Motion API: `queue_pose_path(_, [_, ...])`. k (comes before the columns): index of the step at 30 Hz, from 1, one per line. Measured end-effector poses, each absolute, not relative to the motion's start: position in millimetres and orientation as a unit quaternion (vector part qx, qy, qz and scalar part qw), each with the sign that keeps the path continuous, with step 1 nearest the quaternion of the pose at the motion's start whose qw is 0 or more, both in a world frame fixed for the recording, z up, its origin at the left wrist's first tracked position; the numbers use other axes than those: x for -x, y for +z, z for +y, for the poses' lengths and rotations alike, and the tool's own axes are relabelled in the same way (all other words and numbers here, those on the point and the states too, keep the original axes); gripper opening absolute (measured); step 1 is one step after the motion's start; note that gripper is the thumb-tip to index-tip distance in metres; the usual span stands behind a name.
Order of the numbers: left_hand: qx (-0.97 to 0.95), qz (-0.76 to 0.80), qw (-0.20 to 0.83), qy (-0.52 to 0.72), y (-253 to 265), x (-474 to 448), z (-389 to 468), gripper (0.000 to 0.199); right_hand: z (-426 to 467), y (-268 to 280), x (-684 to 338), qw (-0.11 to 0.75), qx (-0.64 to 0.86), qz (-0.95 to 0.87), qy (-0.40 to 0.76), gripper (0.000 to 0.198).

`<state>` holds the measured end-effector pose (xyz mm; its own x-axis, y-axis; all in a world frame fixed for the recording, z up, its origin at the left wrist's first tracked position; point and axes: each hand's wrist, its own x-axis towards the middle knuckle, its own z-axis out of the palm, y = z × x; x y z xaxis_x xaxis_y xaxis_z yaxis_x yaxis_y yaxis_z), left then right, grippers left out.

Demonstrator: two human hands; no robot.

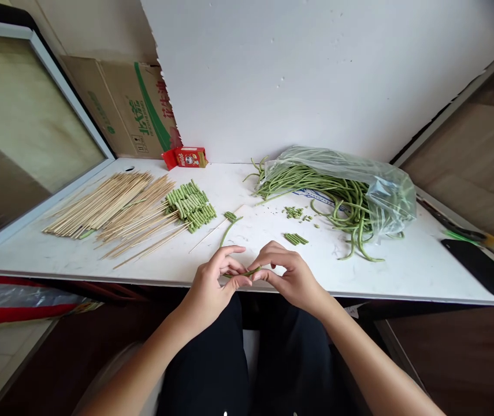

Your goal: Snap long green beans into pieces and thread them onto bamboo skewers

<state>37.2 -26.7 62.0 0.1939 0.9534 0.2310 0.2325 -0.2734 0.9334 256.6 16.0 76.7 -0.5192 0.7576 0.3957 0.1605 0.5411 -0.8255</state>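
Between my two hands, at the table's front edge, is a green bean (247,273). My left hand (216,277) pinches one stretch of it, and the fingers of my right hand (288,271) close on its end. Another length of bean (228,231) lies just beyond my left hand. Beside it rests a single bamboo skewer (207,236) with a few short bean pieces (230,216) near one end. A small row of cut bean pieces (296,238) lies beyond my right hand, with little bean tips (293,212) behind it.
Bean-loaded skewers (190,205) are stacked at centre left, beside a heap of bare skewers (99,202). A plastic bag (392,193) spilling long beans (316,182) stands at right. A red box (191,157), a carton (129,110) and a black phone (481,268) are around.
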Motion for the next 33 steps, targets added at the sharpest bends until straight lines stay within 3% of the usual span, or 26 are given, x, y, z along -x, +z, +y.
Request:
queue_pose_path(6, [-0.717, 0.456, 0.282, 0.445, 66, -37, -26, 0.009, 23, 82, -268, 0.396, 0.304, -0.783, 0.372, 0.02])
queue_pose_path(16, [-0.757, 0.432, 0.199, 0.449, 68, -41, -32, 0.013, 9, 92, -262, 0.342, 0.311, -0.822, 0.333, 0.013])
queue_pose_path(22, [-0.768, 0.413, 0.156, 0.464, 70, -40, -32, 0.013, 4, 93, -257, 0.354, 0.305, -0.823, 0.324, 0.004])
queue_pose_path(33, [-0.779, 0.396, 0.212, 0.438, 67, -42, -32, 0.025, 6, 84, -251, 0.346, 0.251, -0.793, 0.434, 0.025])
